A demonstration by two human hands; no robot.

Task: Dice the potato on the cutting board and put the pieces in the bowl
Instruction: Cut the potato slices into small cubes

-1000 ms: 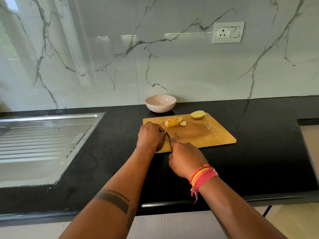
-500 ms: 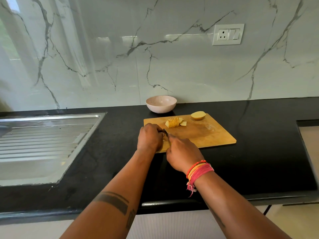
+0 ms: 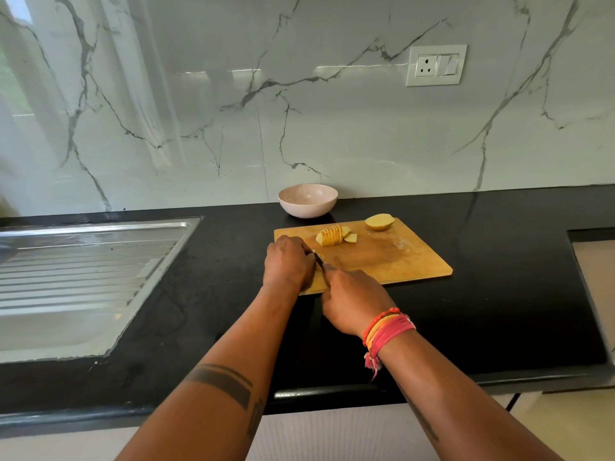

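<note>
- Right grip (image 3: 352,299) is clenched round one knife (image 3: 320,262).
- Left grip (image 3: 289,262), fingers curled, covers potato bits; a hold can't be told.
- Beyond them on one cutting board (image 3: 392,257): one sliced potato half (image 3: 330,235), one uncut half (image 3: 379,222).
- Farther off, one bowl (image 3: 308,200) on the worktop (image 3: 499,294).

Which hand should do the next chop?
Probably the right hand: it grips the knife. The left hand is curled over something hidden on the cutting board, seemingly steadying it.
</note>
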